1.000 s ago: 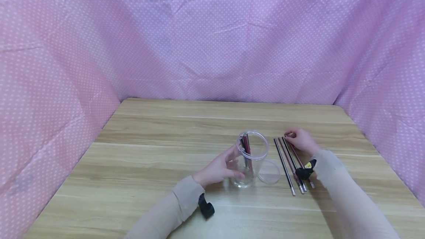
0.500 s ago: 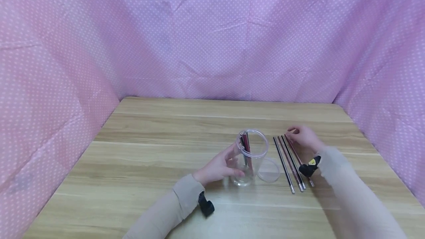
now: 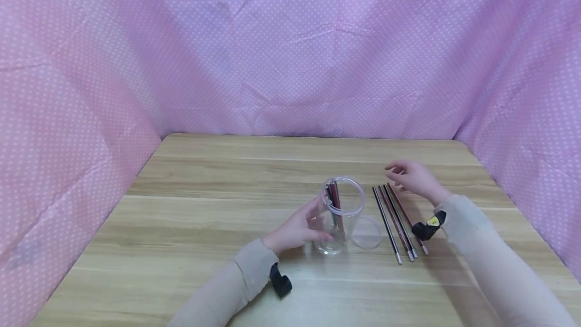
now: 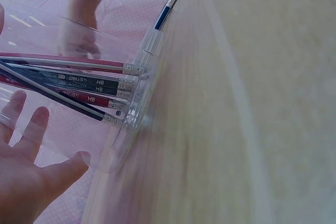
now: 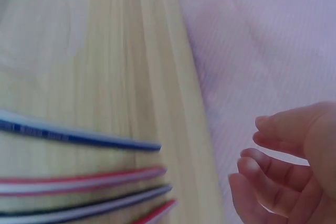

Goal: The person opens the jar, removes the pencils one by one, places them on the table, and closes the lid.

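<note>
Head view: loose pencils slant away, eraser ends nearest, left hand gripping a cup, right hand gently spread.

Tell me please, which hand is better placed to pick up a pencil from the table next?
Probably the right hand: it holds nothing and hovers close to the far ends of the loose pencils. The left hand seems less suited, since it grips the clear cup.
</note>
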